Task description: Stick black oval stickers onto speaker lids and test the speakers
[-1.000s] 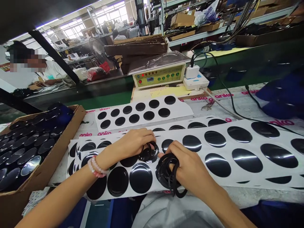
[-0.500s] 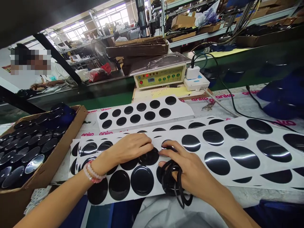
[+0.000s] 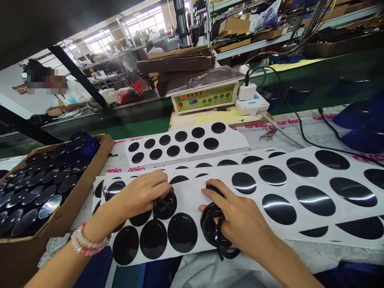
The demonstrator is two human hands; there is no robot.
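Note:
My left hand point(image 3: 148, 192), with a pink bead bracelet at its wrist, is closed in a pinch. A thin black ring point(image 3: 156, 210) hangs from its fingertips over a glossy black disc on a white sheet point(image 3: 192, 196). Several looped black rings point(image 3: 213, 228) are bunched in my right hand point(image 3: 237, 212), which curls around them at the sheet's right part. Its index finger reaches over a dark disc. Along the sheet's front edge lie large black discs point(image 3: 183, 233). Whether the left fingers also touch the disc is hidden.
On the right, overlapping white sheets with black discs point(image 3: 272, 176) cover the bench. Another disc sheet point(image 3: 181, 136) lies behind. A cardboard box point(image 3: 90, 172) of dark shiny parts stands left. A control unit point(image 3: 204, 98), power strip point(image 3: 252, 105) and cables are behind. A person point(image 3: 75, 92) sits far left.
My left hand has moved left across the sheet. Bare white now shows where a black disc lay between my hands. My right hand stays nearly in place with the rings.

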